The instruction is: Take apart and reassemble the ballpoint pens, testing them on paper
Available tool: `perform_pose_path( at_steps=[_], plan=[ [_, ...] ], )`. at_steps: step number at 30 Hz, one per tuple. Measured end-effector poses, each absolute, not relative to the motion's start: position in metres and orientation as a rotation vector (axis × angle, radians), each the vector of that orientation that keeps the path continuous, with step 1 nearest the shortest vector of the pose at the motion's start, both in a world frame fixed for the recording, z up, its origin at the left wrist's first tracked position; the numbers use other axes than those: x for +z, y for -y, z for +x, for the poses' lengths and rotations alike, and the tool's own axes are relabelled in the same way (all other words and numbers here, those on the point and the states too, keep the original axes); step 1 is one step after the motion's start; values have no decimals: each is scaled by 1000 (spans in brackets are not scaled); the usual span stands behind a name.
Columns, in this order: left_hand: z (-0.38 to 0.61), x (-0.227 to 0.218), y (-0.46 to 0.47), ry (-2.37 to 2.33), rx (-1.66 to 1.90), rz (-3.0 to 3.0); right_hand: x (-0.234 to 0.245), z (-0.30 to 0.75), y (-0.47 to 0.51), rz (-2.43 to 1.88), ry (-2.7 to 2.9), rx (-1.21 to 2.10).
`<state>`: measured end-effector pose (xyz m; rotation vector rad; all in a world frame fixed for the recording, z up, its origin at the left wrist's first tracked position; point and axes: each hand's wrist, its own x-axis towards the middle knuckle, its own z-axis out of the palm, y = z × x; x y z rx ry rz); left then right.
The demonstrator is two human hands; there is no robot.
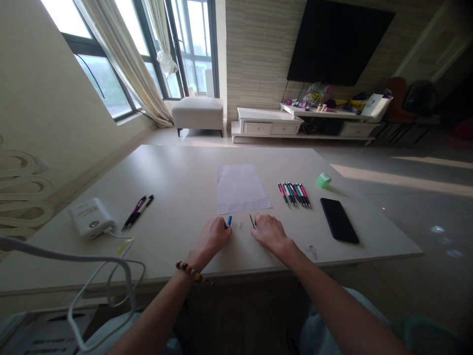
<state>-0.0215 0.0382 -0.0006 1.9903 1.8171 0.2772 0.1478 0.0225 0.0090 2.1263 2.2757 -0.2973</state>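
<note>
My left hand (214, 234) is closed on a short blue pen part (229, 221), whose upper end sticks up past the fingers. Opposite it, my right hand (269, 230) pinches a thin dark rod that looks like a pen refill (252, 220), its tip pointing away from me. On the table between the two hands lies a tiny pale piece (241, 225), too small to name. Just beyond my hands is a white sheet of paper (242, 187) with faint lines near its close edge. Several pens (294, 194) in pink, green and white lie side by side to its right.
On the white table (177, 187), two more pens (137, 213) and a white charger box (92, 218) with a cable (127, 276) are at left. A black phone (339, 220), a green-and-white small container (323, 180) and a small clear item (312, 250) lie at right.
</note>
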Motion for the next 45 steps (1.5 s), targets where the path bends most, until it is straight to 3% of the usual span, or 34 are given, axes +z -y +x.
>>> perform_pose_path(
  at_steps=[17,26,31,38,45],
  plan=[
    [-24,-1,-17,-1428,716,1407,-9,139,-47,2289,-2165,-415],
    [-14,-21,-12,-1380,695,1377,-15,152,-58,2351,-2176,-620],
    [-12,-23,-10,-1377,673,1455,-14,161,-65,2469,-2221,-971],
    [-9,-19,-3,-1318,699,1691,0,164,-61,2690,-2461,-1819],
    [-8,-17,-3,-1351,696,1791,11,158,-48,2584,-2612,-1979]
  ],
)
